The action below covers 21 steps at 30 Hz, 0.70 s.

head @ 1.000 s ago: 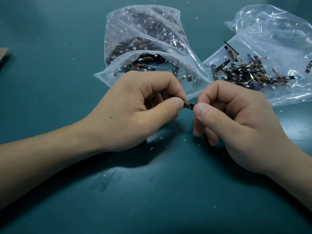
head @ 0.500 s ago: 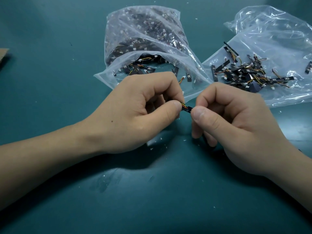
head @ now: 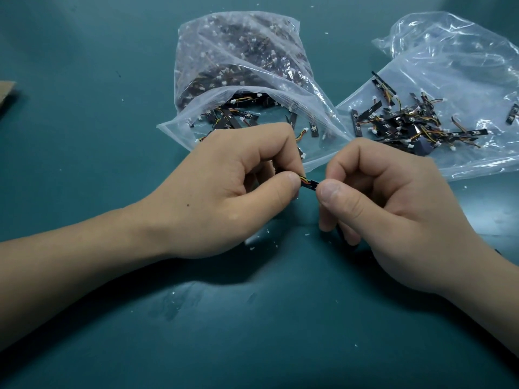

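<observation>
Head view, straight down onto a dark teal table [head: 84,318]. Low in the middle, two bare hands close together just above the tabletop, thumb tips nearly meeting.

On one side, left hand [head: 224,192], fingers curled in, thumb and forefinger pinched on the wired end of a small black part [head: 309,184]. On the other side, right hand [head: 393,209], likewise curled, thumb and forefinger pinched on the black end of the same part, remaining fingers tucked under with tips down near the table.

Only a short stretch of the part on show, in the gap between the two thumbs: thin orange, yellow and red wires toward the left thumb, black body toward the right thumb, everything else hidden inside both grips. Held just in front of the near edge of the bag behind; touching that edge or clear of it, impossible to tell.

Behind the left hand, clear plastic bag [head: 244,66], mouth open toward the hands, packed with similar black strips and small white connectors. Farther right, second clear bag [head: 463,66], crumpled and lying flat, with a loose pile of black strips [head: 407,124] and coloured wires in or on it, near corner overlapping the first bag.

Scattered white crumbs [head: 252,248] on the table below the hands. At the far left edge, a brown cardboard corner [head: 5,92].
</observation>
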Motion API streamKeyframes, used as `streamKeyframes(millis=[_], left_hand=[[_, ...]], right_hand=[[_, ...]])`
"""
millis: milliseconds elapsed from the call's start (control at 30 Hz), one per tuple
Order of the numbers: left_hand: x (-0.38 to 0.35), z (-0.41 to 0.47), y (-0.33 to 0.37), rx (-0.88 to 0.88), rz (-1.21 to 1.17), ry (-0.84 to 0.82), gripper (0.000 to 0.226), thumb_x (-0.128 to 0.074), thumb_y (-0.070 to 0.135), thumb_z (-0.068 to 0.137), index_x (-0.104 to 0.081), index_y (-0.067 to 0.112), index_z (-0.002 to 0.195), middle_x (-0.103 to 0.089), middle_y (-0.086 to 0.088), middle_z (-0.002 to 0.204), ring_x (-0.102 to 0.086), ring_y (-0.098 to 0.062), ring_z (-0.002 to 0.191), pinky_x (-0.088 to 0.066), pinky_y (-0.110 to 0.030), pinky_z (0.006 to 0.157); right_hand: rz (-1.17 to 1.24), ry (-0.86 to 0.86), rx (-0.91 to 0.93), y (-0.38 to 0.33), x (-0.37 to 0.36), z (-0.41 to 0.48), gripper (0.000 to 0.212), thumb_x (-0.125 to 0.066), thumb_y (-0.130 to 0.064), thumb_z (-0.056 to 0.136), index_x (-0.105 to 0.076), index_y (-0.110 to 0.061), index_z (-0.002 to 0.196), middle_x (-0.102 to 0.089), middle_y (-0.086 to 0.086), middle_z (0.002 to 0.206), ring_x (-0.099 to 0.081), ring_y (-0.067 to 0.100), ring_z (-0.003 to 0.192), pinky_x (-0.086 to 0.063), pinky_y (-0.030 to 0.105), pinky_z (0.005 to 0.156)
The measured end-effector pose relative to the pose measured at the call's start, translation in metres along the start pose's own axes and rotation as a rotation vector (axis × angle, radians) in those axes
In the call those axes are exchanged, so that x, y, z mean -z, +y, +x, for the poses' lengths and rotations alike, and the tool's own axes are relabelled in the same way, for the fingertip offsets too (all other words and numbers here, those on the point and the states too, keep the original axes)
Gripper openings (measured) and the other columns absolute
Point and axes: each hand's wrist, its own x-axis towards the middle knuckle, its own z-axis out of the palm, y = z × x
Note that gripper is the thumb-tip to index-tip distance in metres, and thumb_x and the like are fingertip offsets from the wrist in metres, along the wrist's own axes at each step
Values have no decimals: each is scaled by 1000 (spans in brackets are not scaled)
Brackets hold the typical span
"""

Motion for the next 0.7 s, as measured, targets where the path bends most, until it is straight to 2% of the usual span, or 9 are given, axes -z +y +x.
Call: streamKeyframes(millis=[133,333,567,700], left_hand=[[0,0,1,-12,-18,-7,14,-57,24,91,-61,12,86,-63,-10,71,-58,-34,64,-47,-45,58],[0,0,2,-11,-21,-2,18,-55,29,91,-61,12,87,-62,-11,69,-58,-35,62,-46,-44,56],[1,0,1,2,-25,-15,9,-59,13,90,-61,9,82,-61,-10,68,-57,-34,62,-45,-44,56],[0,0,2,-3,-24,-4,12,-59,19,91,-61,10,84,-62,-12,70,-58,-35,63,-46,-44,58]], right_hand=[[3,4,-1,0,0,0,16,-61,-39,94,-58,-26,85,-70,-1,67,-56,12,47,-43,20,49],[18,3,-3,0,0,0,16,-61,-39,94,-58,-26,85,-70,-1,66,-56,10,48,-43,19,51],[12,-3,5,0,0,0,16,-62,-38,94,-59,-26,84,-70,-1,66,-57,10,49,-42,16,52],[10,0,0,0,0,0,17,-62,-39,94,-59,-26,85,-70,-1,66,-57,10,48,-42,17,51]])
